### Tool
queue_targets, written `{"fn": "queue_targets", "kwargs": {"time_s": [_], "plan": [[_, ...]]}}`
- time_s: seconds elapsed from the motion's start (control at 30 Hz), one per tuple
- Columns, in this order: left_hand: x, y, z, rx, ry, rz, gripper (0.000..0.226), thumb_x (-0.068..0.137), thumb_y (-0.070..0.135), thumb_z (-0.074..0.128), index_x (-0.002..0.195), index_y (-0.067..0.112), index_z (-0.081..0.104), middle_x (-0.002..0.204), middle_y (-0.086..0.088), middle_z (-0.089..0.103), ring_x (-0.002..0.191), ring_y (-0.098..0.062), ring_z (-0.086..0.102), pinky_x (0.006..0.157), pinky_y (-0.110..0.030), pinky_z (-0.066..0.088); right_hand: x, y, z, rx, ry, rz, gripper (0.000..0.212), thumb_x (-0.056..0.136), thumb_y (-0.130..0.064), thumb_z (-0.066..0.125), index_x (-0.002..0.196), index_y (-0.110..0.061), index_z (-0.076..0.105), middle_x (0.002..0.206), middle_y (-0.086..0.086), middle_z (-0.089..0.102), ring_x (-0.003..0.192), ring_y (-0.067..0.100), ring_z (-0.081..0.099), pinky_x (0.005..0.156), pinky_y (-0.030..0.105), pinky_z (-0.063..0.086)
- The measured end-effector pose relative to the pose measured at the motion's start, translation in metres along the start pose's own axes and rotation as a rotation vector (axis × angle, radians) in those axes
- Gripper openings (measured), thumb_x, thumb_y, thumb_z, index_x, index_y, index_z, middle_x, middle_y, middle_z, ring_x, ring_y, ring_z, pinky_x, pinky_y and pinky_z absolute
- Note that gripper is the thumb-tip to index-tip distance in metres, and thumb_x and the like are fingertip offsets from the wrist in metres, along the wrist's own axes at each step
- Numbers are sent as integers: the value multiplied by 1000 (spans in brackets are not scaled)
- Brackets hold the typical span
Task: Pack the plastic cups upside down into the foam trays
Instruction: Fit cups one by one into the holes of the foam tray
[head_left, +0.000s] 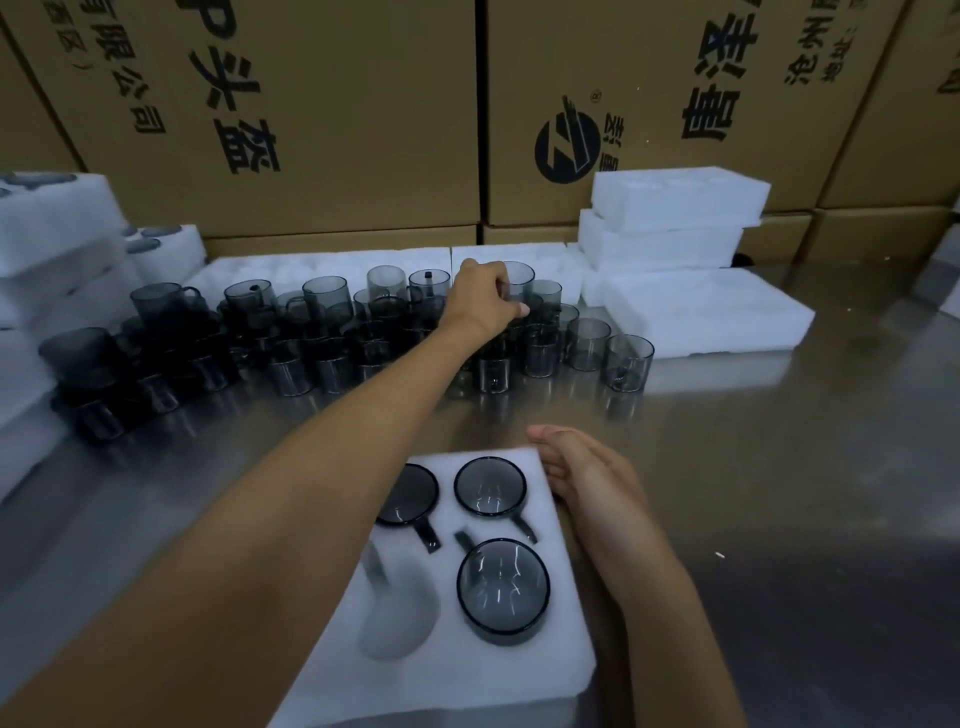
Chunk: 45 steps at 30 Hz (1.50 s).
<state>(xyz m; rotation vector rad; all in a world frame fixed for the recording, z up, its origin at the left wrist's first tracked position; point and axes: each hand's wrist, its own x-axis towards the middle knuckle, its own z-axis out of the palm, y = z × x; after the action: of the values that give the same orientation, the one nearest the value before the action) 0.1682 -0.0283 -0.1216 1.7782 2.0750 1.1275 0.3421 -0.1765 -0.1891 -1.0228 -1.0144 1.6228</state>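
Note:
A white foam tray (524, 675) lies in front of me with three smoky grey cups upside down in its wells: one (491, 486) at the far right, one (410, 493) at the far left, one (503, 587) at the near right. The near-left well (397, 618) holds nothing. My left hand (485, 299) reaches far across the table and grips a grey cup (519, 283) in the stacked cluster of cups (322, 343). My right hand (587, 478) rests with straight fingers against the tray's right edge.
Stacks of white foam trays stand at the back right (675, 218) and one flat tray (701, 312) lies below them. More foam trays, some filled, are piled at the left (62, 234). Cardboard boxes (311, 104) wall the back. The steel table (779, 493) extends right.

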Motion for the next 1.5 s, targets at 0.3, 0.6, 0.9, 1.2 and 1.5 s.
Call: {"fn": "queue_targets", "kwargs": {"time_s": [0.3,0.6,0.9,1.2,1.5], "plan": [[-99,14,-66,-235,111,94,47,70,20,89,98,22,52,98,5,55,75,-9,51,67,-23,40,-19,-12,7,-123,27,13,13,93,-19,65,96,-17,77,89,6,77,80,19,75,70,32,61],[-226,-6,-119,-308,153,217,67,72,16,88,129,30,54,125,19,53,113,2,56,98,-24,51,-68,-35,39,-333,-95,-503,46,92,-11,71,132,-28,58,123,-11,66,110,-4,61,88,7,47],[-269,-17,-132,-202,219,378,69,75,-4,78,132,27,51,127,12,51,120,-1,52,97,-12,43,-90,-36,64,-501,-417,-582,62,85,9,69,133,-28,59,130,-13,65,123,6,59,99,26,52],[-272,-17,-134,-245,157,318,71,77,-9,71,134,29,51,129,16,55,121,-1,53,97,-11,43,-87,-33,63,-538,-423,-518,62,83,-6,80,134,-35,58,132,-18,62,129,6,55,107,51,45],[-274,-11,-144,-477,10,124,62,75,16,86,125,31,54,115,21,66,110,-1,63,95,-23,51,-90,-36,62,-553,-385,-490,44,81,-26,82,122,-30,66,119,-16,71,117,3,63,100,46,53]]}}
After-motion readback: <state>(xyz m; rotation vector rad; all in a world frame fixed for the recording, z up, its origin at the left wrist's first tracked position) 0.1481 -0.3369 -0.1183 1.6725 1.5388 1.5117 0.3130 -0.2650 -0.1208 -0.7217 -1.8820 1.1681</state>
